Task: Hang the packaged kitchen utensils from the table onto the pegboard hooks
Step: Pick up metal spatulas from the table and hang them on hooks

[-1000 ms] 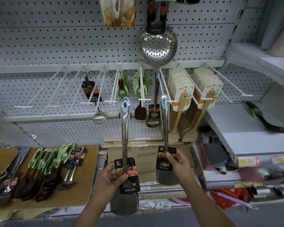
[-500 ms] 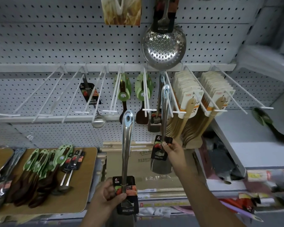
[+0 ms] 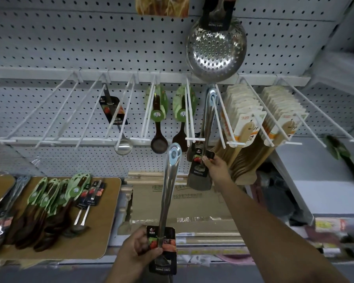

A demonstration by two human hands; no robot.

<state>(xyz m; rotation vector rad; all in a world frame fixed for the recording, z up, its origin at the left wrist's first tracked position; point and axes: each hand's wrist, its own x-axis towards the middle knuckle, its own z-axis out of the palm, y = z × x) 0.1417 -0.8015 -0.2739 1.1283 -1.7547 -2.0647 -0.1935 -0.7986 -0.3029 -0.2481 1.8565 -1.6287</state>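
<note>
My left hand (image 3: 138,252) grips a steel spatula (image 3: 168,190) by its black label card, low in the middle, handle pointing up. My right hand (image 3: 215,168) pinches a second steel spatula (image 3: 206,127) at its card. That spatula's blue-lined handle hole is up at a white double hook (image 3: 219,111) on the pegboard (image 3: 70,41), just under a large skimmer (image 3: 216,45). On the wooden table (image 3: 102,225) at the left lie green-carded dark spoons (image 3: 49,203), black-carded steel ladles (image 3: 88,203) and more steel utensils (image 3: 0,213).
Several bare white hooks (image 3: 55,111) jut out at the left. Others carry a steel ladle (image 3: 121,129), dark spoons (image 3: 158,119) and two packs of wooden spatulas (image 3: 245,123). A cardboard box (image 3: 182,205) sits below my hands. A white shelf (image 3: 323,180) holds a green-handled utensil (image 3: 343,154).
My right hand has raised its spatula up and back, bringing the handle hole to the hook under the skimmer. My left hand has sunk lower with its spatula.
</note>
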